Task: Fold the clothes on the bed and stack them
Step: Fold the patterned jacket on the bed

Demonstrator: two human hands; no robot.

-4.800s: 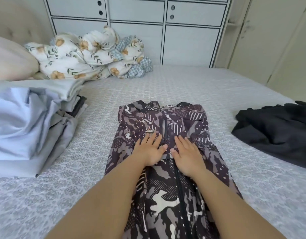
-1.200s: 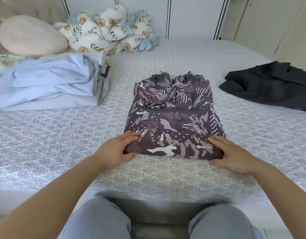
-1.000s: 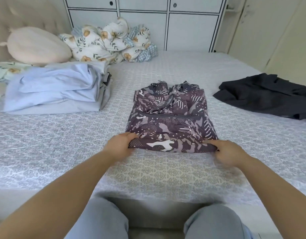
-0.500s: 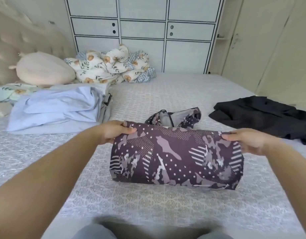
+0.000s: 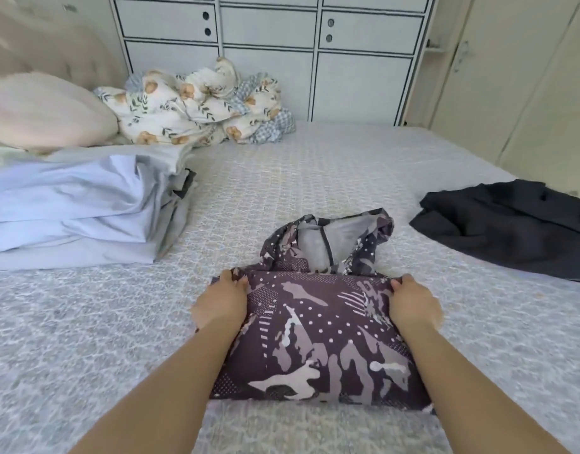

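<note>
A dark camouflage-patterned jacket (image 5: 318, 335) lies folded on the bed (image 5: 314, 178) in front of me. Its grey-lined hood sticks out past the far edge of the fold. My left hand (image 5: 221, 304) grips the fold's far left corner. At the far right corner my right hand (image 5: 413, 304) grips the fabric the same way. A stack of folded pale blue and grey clothes (image 5: 82, 204) sits at the left. A black garment (image 5: 511, 227) lies unfolded at the right.
A crumpled floral quilt (image 5: 200, 106) and a pink pillow (image 5: 43, 113) lie at the head of the bed, in front of white cabinets (image 5: 269, 54). A cream wardrobe door (image 5: 527, 77) stands at the right. Patterned bedspread shows between the clothes.
Both hands took the folded jacket's near edge, lifted it and carried it away from me, laying it down over the far part. The hood now pokes out beyond the fold.
</note>
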